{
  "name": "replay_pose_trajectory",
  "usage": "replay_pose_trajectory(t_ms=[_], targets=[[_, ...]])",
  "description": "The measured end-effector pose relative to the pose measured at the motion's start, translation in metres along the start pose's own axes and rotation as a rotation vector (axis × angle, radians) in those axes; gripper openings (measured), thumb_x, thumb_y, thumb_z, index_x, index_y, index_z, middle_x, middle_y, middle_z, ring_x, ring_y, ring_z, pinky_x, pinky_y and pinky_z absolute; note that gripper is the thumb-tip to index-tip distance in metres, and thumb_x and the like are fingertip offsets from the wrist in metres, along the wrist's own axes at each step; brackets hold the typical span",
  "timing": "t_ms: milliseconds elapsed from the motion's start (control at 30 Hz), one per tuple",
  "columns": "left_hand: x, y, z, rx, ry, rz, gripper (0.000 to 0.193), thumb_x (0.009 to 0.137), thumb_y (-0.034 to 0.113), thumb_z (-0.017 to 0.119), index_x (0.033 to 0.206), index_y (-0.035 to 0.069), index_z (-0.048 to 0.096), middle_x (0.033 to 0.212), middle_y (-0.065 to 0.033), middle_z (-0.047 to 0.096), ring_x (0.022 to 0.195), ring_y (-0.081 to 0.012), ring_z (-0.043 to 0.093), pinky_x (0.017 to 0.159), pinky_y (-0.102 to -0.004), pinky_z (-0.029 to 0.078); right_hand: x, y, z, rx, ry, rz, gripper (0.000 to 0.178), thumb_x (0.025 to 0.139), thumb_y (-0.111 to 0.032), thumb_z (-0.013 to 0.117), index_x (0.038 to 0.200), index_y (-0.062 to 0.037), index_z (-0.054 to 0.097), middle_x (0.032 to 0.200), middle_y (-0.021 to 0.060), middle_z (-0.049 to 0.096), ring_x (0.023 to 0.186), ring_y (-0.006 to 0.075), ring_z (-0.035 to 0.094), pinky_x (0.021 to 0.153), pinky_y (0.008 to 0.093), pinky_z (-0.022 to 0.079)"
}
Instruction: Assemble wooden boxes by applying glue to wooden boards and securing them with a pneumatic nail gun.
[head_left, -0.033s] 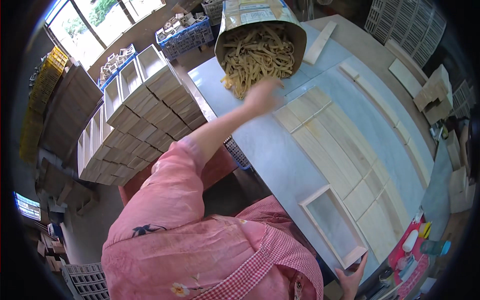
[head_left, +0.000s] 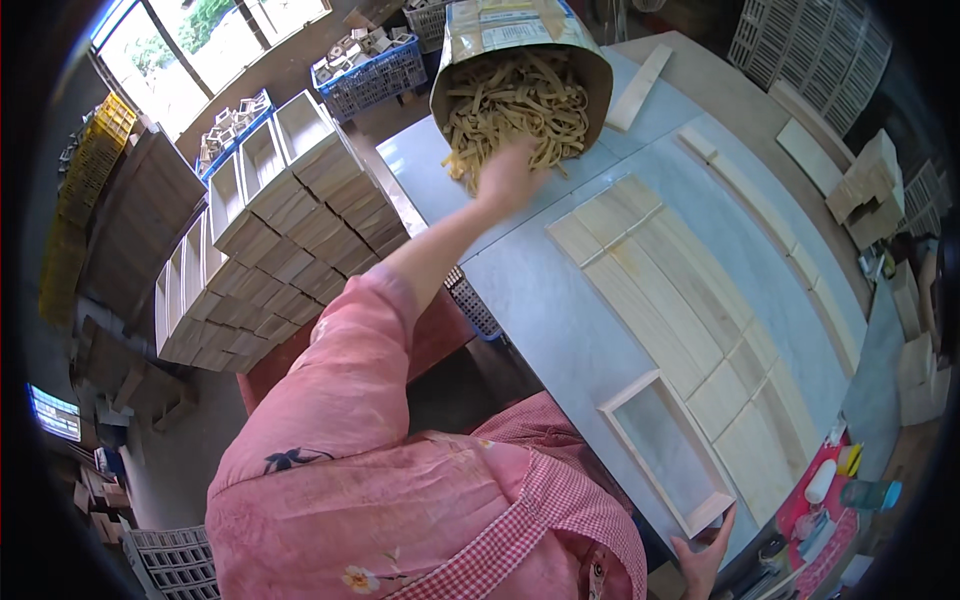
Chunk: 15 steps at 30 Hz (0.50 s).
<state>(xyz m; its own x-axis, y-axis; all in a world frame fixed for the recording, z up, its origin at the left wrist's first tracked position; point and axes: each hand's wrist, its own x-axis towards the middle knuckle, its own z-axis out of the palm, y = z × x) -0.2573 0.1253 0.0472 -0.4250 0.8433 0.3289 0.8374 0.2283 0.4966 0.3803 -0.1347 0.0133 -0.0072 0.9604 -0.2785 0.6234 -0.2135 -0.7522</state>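
Noted along the left edge of the worktable (head_left: 535, 300) a strip of open grey-blue top, running from the bag (head_left: 515, 32) at the far end down to the wooden frame (head_left: 693, 434); a second bare strip between the pale planks (head_left: 660, 300) and the row of narrow slats (head_left: 752, 200) to the right. Found the frame flat at the near end, by the left edge, just beside the planks. Traced its long axis roughly along that edge, with one short end toward the bag. Observed the right hand (head_left: 703, 562) at the near short end — with thumb and forefinger spread apart, forefinger at the corner. Recorded the bag on its side, mouth toward the near end, full of tan bands (head_left: 555, 105). Sighted the left hand (head_left: 508, 180) at that mouth, over the bands, blurred — cannot tell whether spread or pinching.
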Motion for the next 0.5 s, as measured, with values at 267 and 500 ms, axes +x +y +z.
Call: replay_pose_trajectory(t_ms=[267, 500], targets=[[0.052, -0.049, -0.018, -0.25, 0.033, 0.056, 0.017, 0.084, 0.017, 0.071, 0.098, 0.006, 0.071, 0.079, -0.0074, 0.068, 0.063, -0.0233, 0.059, 0.062, -0.0334, 0.051, -0.022, 0.011, -0.003, 0.059, 0.115, -0.012, 0.108, 0.068, -0.005, 0.076, 0.159, -0.0039, 0.02, 0.143, 0.0178, 0.053, 0.079, 0.0205, 0.055, 0.074, 0.0284, 0.048], [0.067, -0.013, -0.093, -1.036, 0.041, -0.062, 0.02, 0.097, 0.021, 0.067, 0.103, 0.002, 0.069, 0.07, 0.0001, 0.058, 0.061, -0.0074, 0.05, 0.059, -0.0202, 0.043, -0.022, 0.064, -0.028, -0.014, 0.476, -0.036, 0.04, 0.089, -0.006, 0.061, 0.128, 0.0, 0.053, 0.117, 0.0134, 0.064, 0.075, 0.0188, 0.056, 0.071, 0.0289, 0.048]])
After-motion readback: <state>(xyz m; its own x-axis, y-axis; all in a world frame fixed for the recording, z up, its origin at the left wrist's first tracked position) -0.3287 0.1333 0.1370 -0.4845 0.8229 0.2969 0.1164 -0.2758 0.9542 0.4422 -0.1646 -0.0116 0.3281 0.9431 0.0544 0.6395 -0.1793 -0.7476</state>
